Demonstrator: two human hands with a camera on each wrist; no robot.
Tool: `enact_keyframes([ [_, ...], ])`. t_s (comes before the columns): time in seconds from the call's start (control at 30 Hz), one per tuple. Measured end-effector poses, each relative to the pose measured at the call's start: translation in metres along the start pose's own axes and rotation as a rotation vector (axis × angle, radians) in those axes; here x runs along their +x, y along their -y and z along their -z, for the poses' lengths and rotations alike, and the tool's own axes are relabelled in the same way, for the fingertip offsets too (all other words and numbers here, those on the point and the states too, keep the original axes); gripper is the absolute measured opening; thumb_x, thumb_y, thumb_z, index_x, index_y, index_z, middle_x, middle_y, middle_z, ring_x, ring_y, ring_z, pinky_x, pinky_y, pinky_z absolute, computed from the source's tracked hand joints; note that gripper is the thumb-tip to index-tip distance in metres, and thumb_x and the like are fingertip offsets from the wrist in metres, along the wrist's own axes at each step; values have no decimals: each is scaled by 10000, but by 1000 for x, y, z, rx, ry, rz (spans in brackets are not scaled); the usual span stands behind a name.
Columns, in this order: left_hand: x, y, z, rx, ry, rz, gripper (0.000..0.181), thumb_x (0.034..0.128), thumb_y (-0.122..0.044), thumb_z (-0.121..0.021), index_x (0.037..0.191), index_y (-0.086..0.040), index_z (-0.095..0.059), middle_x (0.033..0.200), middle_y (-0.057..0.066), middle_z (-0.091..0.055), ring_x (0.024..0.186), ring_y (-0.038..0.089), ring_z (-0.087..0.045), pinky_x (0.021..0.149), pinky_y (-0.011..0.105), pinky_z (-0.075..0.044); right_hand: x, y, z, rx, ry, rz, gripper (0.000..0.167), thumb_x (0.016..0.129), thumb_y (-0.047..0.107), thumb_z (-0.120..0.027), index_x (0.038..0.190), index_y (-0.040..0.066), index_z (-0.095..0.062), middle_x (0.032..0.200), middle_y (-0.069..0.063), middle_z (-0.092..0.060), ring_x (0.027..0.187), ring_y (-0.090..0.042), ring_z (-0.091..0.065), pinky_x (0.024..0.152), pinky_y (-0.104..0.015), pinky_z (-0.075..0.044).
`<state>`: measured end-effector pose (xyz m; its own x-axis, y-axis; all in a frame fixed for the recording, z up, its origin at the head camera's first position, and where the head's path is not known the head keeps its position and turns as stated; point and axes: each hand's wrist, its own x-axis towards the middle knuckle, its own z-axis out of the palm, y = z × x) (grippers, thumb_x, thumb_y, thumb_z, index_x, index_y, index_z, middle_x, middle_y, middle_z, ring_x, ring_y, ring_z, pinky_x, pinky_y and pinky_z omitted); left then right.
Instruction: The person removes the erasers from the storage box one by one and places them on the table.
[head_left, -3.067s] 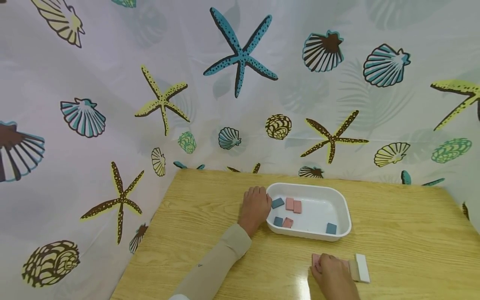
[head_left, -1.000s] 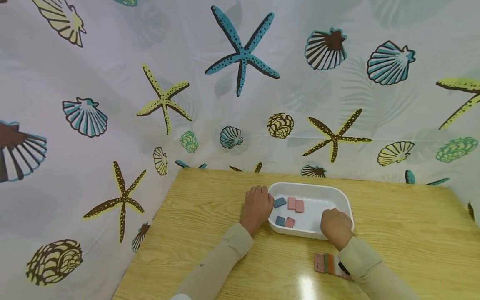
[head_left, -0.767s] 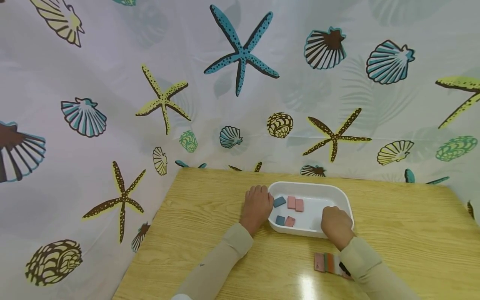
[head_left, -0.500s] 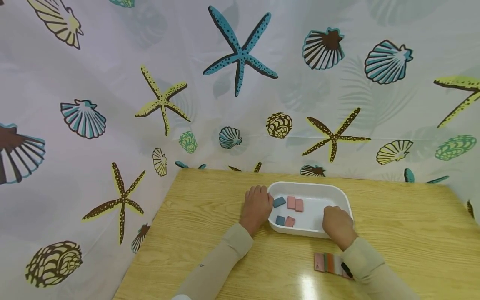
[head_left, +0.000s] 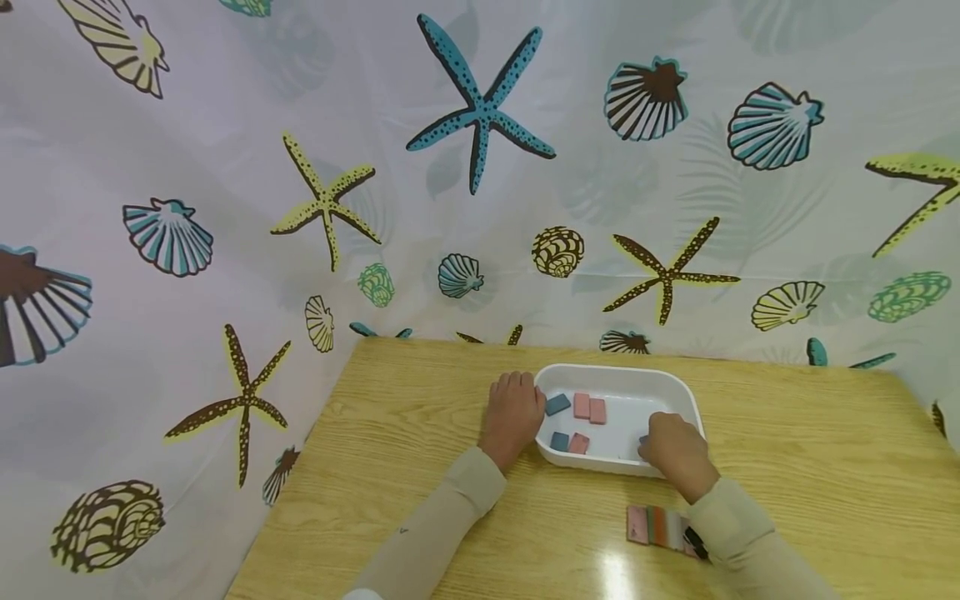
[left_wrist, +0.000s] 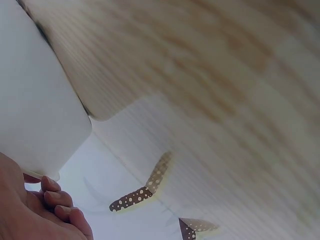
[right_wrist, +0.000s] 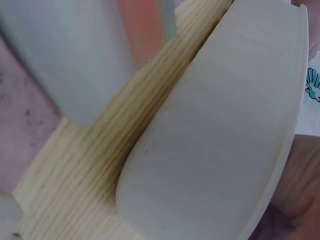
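Note:
A white plastic tub [head_left: 617,460] stands on the wooden table, with small flat eraser-like blocks inside. My left hand [head_left: 513,417] holds its left end, fingers curled at the rim in the left wrist view. My right hand [head_left: 677,454] reaches into the right end; a blue block [head_left: 643,442] pokes out at its fingertips, which are mostly hidden. Pink blocks [head_left: 582,406] and a dark blue block [head_left: 557,405] lie toward the tub's left side. In front of the tub is a row of blocks: pink [head_left: 637,524], green-orange [head_left: 657,527] and white [head_left: 674,531], partly under the right sleeve.
The wood-grain table [head_left: 420,400] extends to both sides of the tub. A pale curtain [head_left: 480,233] printed with shells and starfish hangs behind and to the left. A black item [head_left: 696,543] shows by the right sleeve.
My right hand has gone from the row of blocks into the tub, then shifted slightly right. The blue block now shows at its fingertips. The left hand has stayed at the rim.

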<state>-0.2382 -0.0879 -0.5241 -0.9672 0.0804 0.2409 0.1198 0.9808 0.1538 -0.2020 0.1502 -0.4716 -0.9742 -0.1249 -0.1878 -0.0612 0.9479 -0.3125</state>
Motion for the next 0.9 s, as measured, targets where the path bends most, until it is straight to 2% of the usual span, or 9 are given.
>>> enact_keyframes([
  [0.3,-1,1,0,-5,-19,-15,276,974,-296,-366,958,-87,-545,898,34,-532,873,191,-480,796,353,-388,0,0,-4,61,-25,10,243,783,186,-693,749,-12,-557,654,-68,-493,563,-212,-441,491,-329,-354],
  [0.43,-2,1,2,6,-39,-24,267,969,-292,-386,960,-83,-552,894,37,-541,868,192,-489,784,350,-392,-3,7,2,92,-62,26,265,784,207,-701,716,1,-548,620,-56,-457,538,-187,-418,470,-310,-325],
  [0.6,-3,-1,5,10,-26,-22,263,970,-290,-393,971,-79,-550,903,40,-542,870,193,-487,791,350,-395,-10,14,14,118,-115,63,318,778,228,-693,632,45,-477,579,-19,-357,513,-153,-343,453,-292,-271],
  [0.7,-3,-1,7,6,-16,-20,268,972,-292,-390,974,-77,-549,906,41,-540,868,194,-484,791,349,-393,-16,19,21,115,-147,95,316,776,243,-689,683,-14,-531,605,-59,-460,526,-154,-381,465,-303,-321],
  [0.8,-3,-1,6,3,-11,-18,274,973,-294,-384,977,-75,-549,907,41,-539,867,195,-481,790,349,-391,-24,25,28,121,-161,114,354,776,247,-688,837,-90,-599,733,-145,-599,563,-174,-458,510,-327,-391],
  [0.9,-2,-1,5,7,-15,-17,276,972,-295,-383,975,-76,-551,900,40,-538,862,194,-481,784,348,-391,-34,31,34,138,-158,121,403,778,251,-686,937,-108,-600,781,-145,-623,570,-178,-482,521,-327,-403],
])
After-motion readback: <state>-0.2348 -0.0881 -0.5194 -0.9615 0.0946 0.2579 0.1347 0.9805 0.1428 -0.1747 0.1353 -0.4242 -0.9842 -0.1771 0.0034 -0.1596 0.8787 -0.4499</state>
